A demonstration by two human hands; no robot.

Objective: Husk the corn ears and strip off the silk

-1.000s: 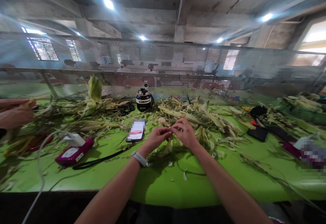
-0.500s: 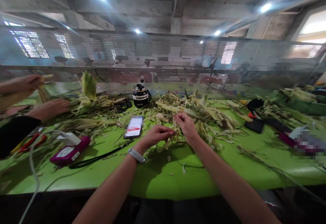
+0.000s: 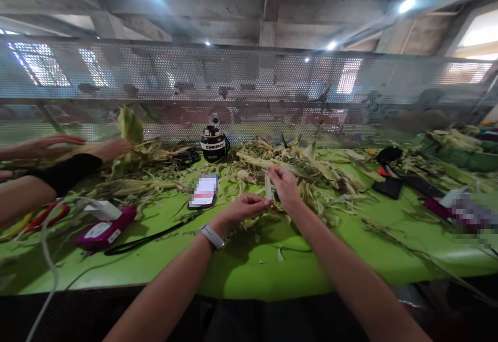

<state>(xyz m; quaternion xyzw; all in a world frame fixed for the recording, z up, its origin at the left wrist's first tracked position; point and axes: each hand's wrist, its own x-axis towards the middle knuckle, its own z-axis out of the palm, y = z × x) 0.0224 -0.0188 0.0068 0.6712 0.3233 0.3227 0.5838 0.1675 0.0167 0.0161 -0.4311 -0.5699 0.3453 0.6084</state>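
A pale strip of corn husk (image 3: 268, 186) is stretched upright between my two hands above the green table (image 3: 249, 279). My left hand (image 3: 246, 208), with a light grey band on its wrist, pinches the lower end. Higher up and to the right, my right hand (image 3: 285, 187) has thumb and fingers closed on the upper end. Just behind my hands lies a loose heap of dry corn husks (image 3: 295, 163). A small dark thing shows beside my right palm, too hidden to name. Scraps of husk (image 3: 280, 255) lie on the table below my hands.
A lit phone (image 3: 204, 190) and a black ENERGY bottle (image 3: 213, 145) stand left of centre. A purple power strip (image 3: 106, 229) with white cable lies farther left, near scissors (image 3: 49, 220). Another person's hands (image 3: 111, 148) reach over husks at left. Perforated panel (image 3: 249, 82) behind.
My hands have shifted slightly and the husk strip now stands straighter between them. At left, the other person's hands have moved; one reaches farther right over the husks.
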